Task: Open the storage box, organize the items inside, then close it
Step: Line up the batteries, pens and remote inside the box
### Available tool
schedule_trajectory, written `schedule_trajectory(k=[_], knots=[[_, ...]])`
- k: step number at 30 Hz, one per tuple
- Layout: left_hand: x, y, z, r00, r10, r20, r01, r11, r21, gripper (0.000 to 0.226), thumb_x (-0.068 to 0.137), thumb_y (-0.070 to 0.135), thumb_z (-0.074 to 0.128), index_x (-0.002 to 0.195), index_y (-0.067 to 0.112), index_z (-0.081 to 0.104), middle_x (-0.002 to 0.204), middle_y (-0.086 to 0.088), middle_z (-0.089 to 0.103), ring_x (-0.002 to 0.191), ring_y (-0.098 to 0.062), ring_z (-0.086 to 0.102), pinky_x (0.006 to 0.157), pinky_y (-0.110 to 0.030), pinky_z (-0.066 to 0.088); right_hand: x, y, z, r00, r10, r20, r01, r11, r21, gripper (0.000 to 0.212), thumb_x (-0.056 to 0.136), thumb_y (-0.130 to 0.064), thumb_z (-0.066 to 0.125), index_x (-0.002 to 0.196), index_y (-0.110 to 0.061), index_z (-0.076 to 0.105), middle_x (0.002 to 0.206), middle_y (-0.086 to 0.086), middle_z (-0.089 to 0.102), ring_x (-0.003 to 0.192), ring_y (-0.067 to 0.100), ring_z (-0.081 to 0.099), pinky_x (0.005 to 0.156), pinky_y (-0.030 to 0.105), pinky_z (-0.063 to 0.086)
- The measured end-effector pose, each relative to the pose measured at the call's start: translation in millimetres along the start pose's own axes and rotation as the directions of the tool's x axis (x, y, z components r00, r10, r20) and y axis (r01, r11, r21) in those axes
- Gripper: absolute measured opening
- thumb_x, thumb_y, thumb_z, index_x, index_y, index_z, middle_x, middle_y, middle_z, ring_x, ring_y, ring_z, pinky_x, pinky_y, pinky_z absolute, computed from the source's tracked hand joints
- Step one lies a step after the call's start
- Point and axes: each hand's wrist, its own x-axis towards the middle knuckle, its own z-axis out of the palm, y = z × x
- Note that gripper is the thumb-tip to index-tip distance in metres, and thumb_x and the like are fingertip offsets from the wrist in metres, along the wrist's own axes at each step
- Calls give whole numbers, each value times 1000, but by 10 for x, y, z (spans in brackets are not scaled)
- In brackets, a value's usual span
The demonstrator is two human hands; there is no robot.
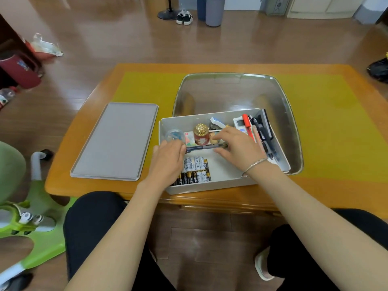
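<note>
Hands: left hand (168, 153) and right hand (237, 143) each pinch an end of the slim dark-blue pen (201, 147); light, stiff, best gripped mid-barrel.

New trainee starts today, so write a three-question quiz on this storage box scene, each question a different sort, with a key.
1. True or false: the flat grey rectangular lid sits on the open white plastic storage box.
2. What do the left hand and right hand hold between them? A) red marker B) dark blue pen C) gold-capped red jar
3. Fill in: the black-and-gold and white cylindrical batteries lie along the box's ____ side.

Key
1. False; it lies on the yellow-topped wooden table, left of the box.
2. B, the dark blue pen, held level, one hand at each end.
3. Near, beside the left hand.
</note>
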Motion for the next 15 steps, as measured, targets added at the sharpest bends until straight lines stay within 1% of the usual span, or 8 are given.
schedule_trajectory(k=[4, 7, 9, 11, 12, 13, 14, 15], knots=[[10, -2, 7, 1000, 7, 11, -7, 1000, -9, 26, 104, 31, 28, 87, 22, 46, 86, 2, 54, 80, -17, 46, 75, -37, 39, 161, 10, 79, 993, -50, 105, 58, 996, -73, 24, 89, -22, 61, 112, -15, 66, 112, 3, 64, 107, 19, 55, 92, 29, 41], [32, 4, 9, 1000, -10, 10, 10, 1000, -4, 25, 103, 32, 31, 88, 22, 48, 88, 1, 56, 84, -18, 48, 75, -35, 38, 232, 49, 140, 982, -81, 169, 102, 988, -118, 22, 90, -20, 60, 109, -12, 66, 107, 5, 65, 104, 22, 56, 93, 32, 38], [14, 29, 5, 997, -67, -32, 67, 998, -17, 21, 101, 32, 39, 105, 17, 53, 103, -1, 55, 99, -21, 48, 83, -33, 39, 289, 74, 176, 981, -65, 185, 96, 981, -166, 19, 91, -21, 57, 106, -13, 67, 102, 5, 67, 100, 25, 57, 97, 37, 36], [-48, 83, 14, 989, -105, -105, 114, 990, 85, 33, 99, 30, 45, 125, 10, 48, 124, -6, 50, 114, -23, 43, 94, -33, 38, 371, 63, 211, 973, -24, 229, 83, 964, -252, 18, 93, -22, 54, 101, -14, 68, 98, 5, 68, 98, 26, 59, 98, 38, 35], [-83, 119, 15, 987, -101, -126, 116, 987, 114, 38, 99, 30, 45, 130, 9, 45, 131, -8, 47, 118, -23, 41, 98, -33, 37, 409, 46, 234, 968, -10, 250, 84, 954, -288, 19, 93, -22, 53, 102, -14, 68, 98, 6, 68, 98, 26, 59, 96, 36, 37], [-113, 169, 9, 989, -89, -116, 102, 989, 112, 40, 99, 30, 44, 133, 8, 44, 135, -9, 45, 121, -23, 40, 100, -33, 37, 439, 27, 261, 963, -1, 269, 88, 946, -312, 19, 93, -22, 53, 102, -14, 68, 100, 6, 68, 98, 26, 60, 92, 35, 40], [-129, 214, 16, 995, -77, -68, 82, 993, 87, 42, 100, 32, 42, 135, 8, 42, 138, -9, 43, 123, -23, 39, 102, -34, 36, 465, 7, 286, 959, 4, 282, 92, 941, -325, 19, 93, -21, 52, 103, -14, 67, 100, 7, 68, 97, 26, 60, 88, 33, 41], [-135, 248, 26, 997, -74, 16, 73, 996, 59, 44, 101, 34, 39, 137, 9, 41, 141, -9, 41, 127, -24, 38, 104, -36, 35, 490, -14, 318, 955, 9, 295, 94, 938, -333, 18, 93, -21, 52, 102, -13, 65, 101, 8, 67, 97, 27, 60, 84, 33, 43]])
